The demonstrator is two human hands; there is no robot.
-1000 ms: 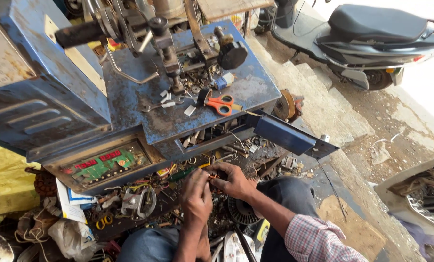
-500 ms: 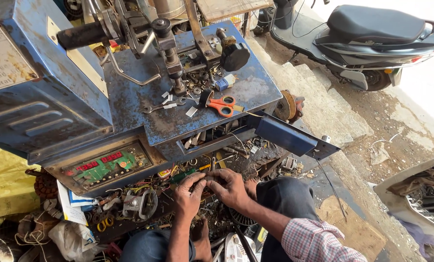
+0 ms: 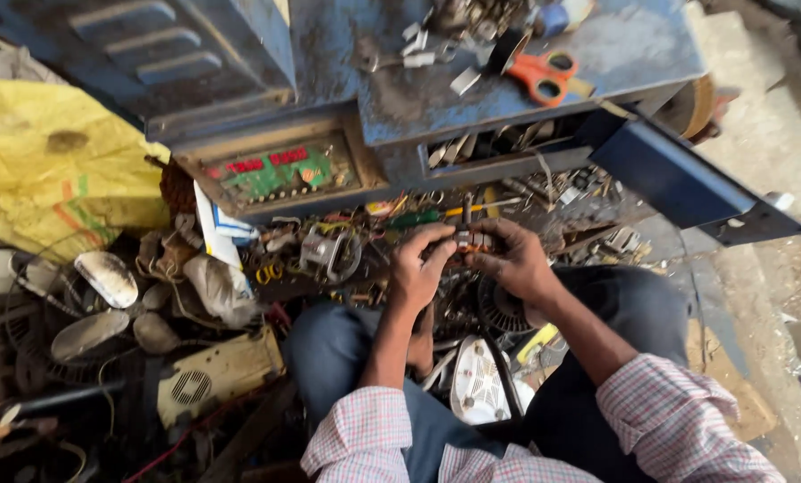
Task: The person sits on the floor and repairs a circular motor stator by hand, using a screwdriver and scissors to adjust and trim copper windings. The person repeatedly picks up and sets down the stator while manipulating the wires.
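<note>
sitting at the bottom of the frame, the person wears a checked shirt [image 3: 678, 420] and dark trousers, with a white fan guard [image 3: 478, 383] lying between the knees. just above it, at the centre of the frame, the left hand [image 3: 416, 268] and the right hand [image 3: 514, 261] meet over a small metal part [image 3: 466, 240], which looks like a little motor piece with copper-coloured winding. both hands are closed on it, the left pinching its left end with the fingertips, the right wrapping its right end. it looks light, stiff and compact, probably a bit greasy, and any fine wire on it would be easy to nick, so a hold on the solid metal ends seems safer than on the winding. around the hands lies a drawer of scrap [image 3: 544, 201], full of screws, wires and a yellow-handled screwdriver [image 3: 481, 207]. to the lower left sit old fan blades [image 3: 105, 277] and a cream plastic housing [image 3: 217, 371]. further up, a green circuit board [image 3: 280, 172] shows in the blue metal bench [image 3: 633, 54], orange-handled scissors [image 3: 544, 73] rest on top at upper right, and a yellow sack [image 3: 51, 161] fills the upper left.
</note>
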